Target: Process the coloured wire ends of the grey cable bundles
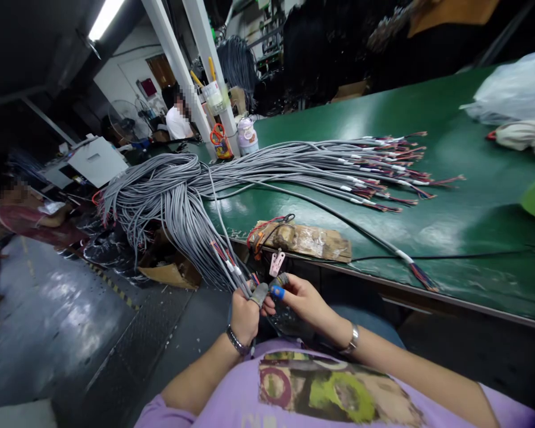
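Observation:
My left hand [246, 312], with a grey cover on the thumb, is closed around several grey cables [232, 274] near their stripped ends, where coloured wires stick out. Just to its right, my right hand [299, 295] has its fingertips pinched together, with grey and blue covers on them; what lies between them is too small to make out. From the held ends, the cables run up to a large bundle [169, 178] draped over the table's edge. Its other ends fan out across the green table [463, 238], with white sleeves and coloured wires at the tips.
In front of my hands, a taped wooden block [321, 241] with red and black leads lies at the table edge, beside a pink clip [277, 263]. A purple-white bottle [247, 137] stands by the post. Plastic bags [515, 89] lie at the right. Two people are farther off, left.

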Demonstrator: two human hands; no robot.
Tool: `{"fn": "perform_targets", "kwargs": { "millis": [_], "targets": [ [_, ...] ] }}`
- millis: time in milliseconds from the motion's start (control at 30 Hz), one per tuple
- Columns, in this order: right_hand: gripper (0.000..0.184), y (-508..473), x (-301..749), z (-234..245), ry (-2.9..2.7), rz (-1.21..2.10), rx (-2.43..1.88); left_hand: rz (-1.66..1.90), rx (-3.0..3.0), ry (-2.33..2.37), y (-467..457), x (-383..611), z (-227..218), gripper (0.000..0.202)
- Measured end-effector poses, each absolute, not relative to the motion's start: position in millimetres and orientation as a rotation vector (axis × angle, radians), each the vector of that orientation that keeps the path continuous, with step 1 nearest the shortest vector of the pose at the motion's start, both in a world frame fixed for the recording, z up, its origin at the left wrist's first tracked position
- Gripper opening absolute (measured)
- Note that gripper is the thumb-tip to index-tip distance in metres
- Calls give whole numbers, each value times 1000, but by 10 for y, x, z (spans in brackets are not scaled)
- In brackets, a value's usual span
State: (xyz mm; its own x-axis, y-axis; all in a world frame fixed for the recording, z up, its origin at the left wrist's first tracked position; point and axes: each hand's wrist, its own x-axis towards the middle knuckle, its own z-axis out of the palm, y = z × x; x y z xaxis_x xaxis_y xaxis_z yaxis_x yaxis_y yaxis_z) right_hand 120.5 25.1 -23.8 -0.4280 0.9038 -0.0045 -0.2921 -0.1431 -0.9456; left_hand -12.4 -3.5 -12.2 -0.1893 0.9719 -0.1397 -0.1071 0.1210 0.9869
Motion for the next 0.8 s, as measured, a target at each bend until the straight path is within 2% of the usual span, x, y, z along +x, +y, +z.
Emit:
{"fn": "perform_targets", "kwargs": {
  "millis": [233, 400, 567, 800],
  "targets": [
    [33, 287, 1175, -63, -1226, 1886, -514, 1189, 903, 1255, -21, -229, -55, 37],
    [37, 319, 1184, -101, -1221, 1791, -681, 1110, 862, 1198, 1, -277, -19, 38],
    [36, 345, 1164, -247, -1106, 1976, -673, 994, 936, 1111, -32, -331, -63, 35],
    [33, 385, 1149, -252, -956, 2175, -611, 1056, 815, 1070, -11, -393, -98, 37]
  ]
}}
